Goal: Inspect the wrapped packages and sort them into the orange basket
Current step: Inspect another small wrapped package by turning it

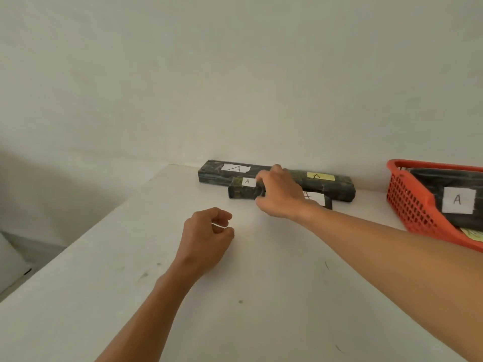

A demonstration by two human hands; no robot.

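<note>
A small dark wrapped package (241, 190) with a white "A" label lies on the white table, and my right hand (278, 194) grips its right end with curled fingers and thumb. Behind it against the wall lies a long dark package (332, 185) with a white "A" label and a yellow one. Another small dark package (317, 199) with a white label shows partly behind my right wrist. My left hand (209, 237) hovers over the table with loosely curled fingers, holding nothing. The orange basket (410, 205) at the right holds a dark package (457, 199) labelled "A".
The white table (261, 296) runs to the wall at the back, and its left edge (78, 244) slants down toward me. A yellow label (473, 233) shows low inside the basket.
</note>
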